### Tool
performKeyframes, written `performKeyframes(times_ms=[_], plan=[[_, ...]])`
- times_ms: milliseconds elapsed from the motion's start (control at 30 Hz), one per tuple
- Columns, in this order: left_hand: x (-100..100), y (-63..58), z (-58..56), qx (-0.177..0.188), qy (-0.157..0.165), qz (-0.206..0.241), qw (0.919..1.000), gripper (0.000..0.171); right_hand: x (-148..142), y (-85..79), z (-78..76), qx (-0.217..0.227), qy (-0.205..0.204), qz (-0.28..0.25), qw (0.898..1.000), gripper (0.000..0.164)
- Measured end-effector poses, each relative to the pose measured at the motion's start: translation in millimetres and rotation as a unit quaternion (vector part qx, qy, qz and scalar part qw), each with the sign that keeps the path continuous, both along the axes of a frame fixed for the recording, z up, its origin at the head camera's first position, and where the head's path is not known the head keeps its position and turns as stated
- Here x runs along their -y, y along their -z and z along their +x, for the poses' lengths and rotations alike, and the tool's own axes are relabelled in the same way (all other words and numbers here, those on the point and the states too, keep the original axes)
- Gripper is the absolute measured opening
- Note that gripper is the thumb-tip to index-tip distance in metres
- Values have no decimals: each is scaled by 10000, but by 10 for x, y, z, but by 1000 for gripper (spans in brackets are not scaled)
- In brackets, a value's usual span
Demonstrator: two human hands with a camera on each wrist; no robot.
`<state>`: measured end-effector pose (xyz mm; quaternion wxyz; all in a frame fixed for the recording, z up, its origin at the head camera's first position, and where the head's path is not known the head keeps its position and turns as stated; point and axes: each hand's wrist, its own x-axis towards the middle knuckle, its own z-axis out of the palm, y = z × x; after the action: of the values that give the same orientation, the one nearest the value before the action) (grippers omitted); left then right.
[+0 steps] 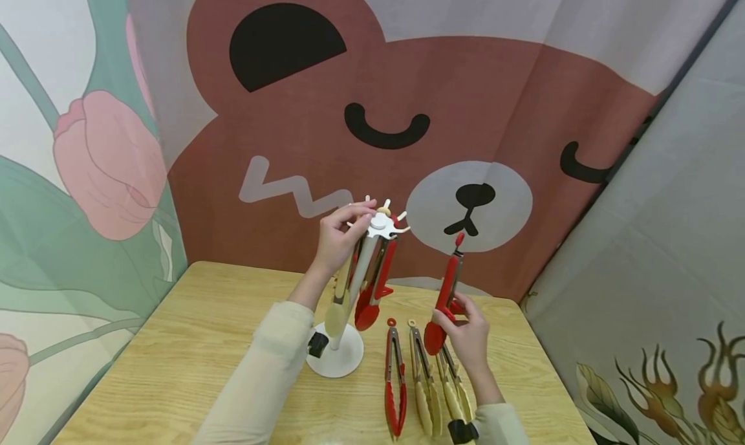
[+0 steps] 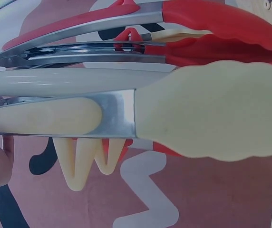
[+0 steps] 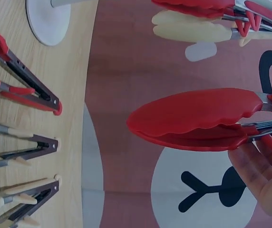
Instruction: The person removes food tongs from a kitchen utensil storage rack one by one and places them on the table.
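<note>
My left hand (image 1: 342, 235) holds the hooked top of a white utensil stand (image 1: 381, 224), with fingers and thumb about its edge. The stand leans; its round base is on the table. Cream tongs (image 2: 212, 111) and red tongs (image 2: 221, 19) hang from it, heads down, on either side of the pole (image 2: 79, 80). To the right of the stand, my right hand (image 1: 470, 332) grips another pair of red tongs (image 3: 188, 114) in the air by the lower handles, loop end up. Their silicone heads sit slightly apart. My right palm is partly out of the right wrist view.
On the wooden table (image 1: 233, 341), below my right hand, lie one pair of red tongs (image 1: 396, 400) and two pairs of cream tongs (image 1: 427, 403), side by side. A curtain (image 1: 279, 128) with a bear print hangs behind the table, and another patterned cloth (image 1: 652, 238) hangs at the right.
</note>
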<state>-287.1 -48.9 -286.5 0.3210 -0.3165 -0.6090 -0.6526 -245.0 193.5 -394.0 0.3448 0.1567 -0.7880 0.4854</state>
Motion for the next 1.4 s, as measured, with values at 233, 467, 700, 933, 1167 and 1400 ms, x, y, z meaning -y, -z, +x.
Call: performKeyframes(times_ms=[233,467,700,933,1167,1400], plan=[[-1,2,2,11,-47,-8,10000,13,-102,23,10,142,260,17,9996,42],[1,0,9,25,-76,-40,10000,13,-182,44,23,218,486,92,9985,42],[2,-3,11,29,-27,-24,10000,13,-317,156,-45,217,567,146,9980,42],[2,1,8,30,-24,-33,10000,13,-533,413,-221,232,787,269,9963,43],[6,1,16,41,22,-36,10000,14,-602,482,-242,191,792,398,9959,43],[7,6,8,11,61,1,10000,14,-650,540,-249,166,953,644,9932,40]])
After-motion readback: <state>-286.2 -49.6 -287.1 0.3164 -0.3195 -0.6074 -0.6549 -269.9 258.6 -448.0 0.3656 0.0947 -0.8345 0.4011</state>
